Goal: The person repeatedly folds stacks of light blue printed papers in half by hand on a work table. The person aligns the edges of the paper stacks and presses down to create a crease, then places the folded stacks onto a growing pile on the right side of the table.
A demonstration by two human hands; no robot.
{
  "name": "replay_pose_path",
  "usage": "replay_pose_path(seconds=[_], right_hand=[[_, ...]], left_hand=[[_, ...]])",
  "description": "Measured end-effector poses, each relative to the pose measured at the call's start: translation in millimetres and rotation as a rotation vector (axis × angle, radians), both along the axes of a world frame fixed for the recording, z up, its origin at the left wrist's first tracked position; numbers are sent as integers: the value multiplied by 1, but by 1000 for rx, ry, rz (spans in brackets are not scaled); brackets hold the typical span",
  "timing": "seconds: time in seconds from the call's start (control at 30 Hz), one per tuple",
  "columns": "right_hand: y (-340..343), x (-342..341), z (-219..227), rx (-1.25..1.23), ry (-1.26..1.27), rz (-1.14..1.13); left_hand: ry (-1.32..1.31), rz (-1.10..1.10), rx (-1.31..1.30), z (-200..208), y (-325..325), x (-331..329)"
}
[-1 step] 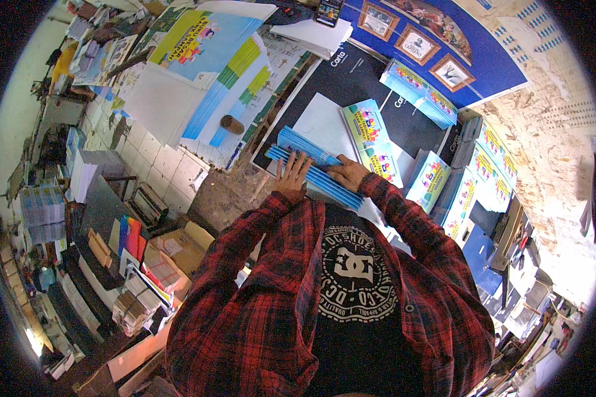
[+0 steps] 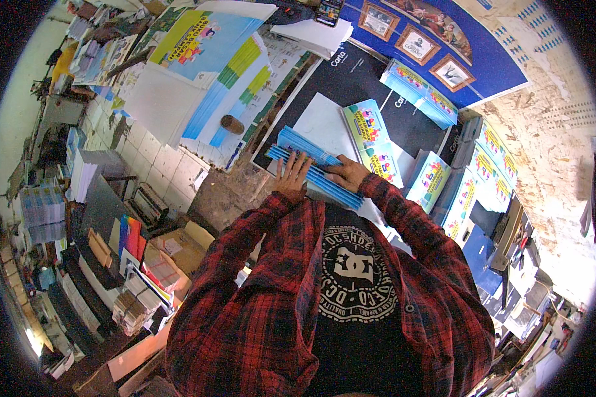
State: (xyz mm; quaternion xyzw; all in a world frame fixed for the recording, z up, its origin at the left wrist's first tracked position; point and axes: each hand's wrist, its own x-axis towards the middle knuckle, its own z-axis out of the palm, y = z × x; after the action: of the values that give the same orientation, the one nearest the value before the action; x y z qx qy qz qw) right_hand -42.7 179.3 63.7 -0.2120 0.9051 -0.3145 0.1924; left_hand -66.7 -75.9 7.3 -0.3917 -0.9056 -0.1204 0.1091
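Observation:
A fanned stack of blue-edged booklets [image 2: 338, 192] lies slantwise in front of me, at the near edge of the work surface. My left hand [image 2: 293, 177] rests on its left part with fingers spread, so it is open. On the right part lies my right hand [image 2: 351, 173], thumb and forefinger stretched apart across the booklets; its other fingertips are partly hidden. Just beyond my hands is another blue-edged pile [image 2: 298, 142], touching or overlapping the first. Colourful printed booklets [image 2: 364, 122] with yellow and green covers lie beyond my right hand.
The surface is a black board [image 2: 369, 71]. More booklet stacks [image 2: 420, 96] line its far right side and a second row [image 2: 430, 178] stands at the right. Left are large printed sheets [image 2: 238, 73] with a brown cylinder [image 2: 232, 124] on them. A phone [image 2: 328, 12] lies at the back.

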Motion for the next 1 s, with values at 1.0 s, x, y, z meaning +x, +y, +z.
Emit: replay_pose_path(seconds=[1.0], right_hand=[[-31, 23, -13, 299, 113, -128]], left_hand=[[-165, -153, -198, 45, 24, -25]])
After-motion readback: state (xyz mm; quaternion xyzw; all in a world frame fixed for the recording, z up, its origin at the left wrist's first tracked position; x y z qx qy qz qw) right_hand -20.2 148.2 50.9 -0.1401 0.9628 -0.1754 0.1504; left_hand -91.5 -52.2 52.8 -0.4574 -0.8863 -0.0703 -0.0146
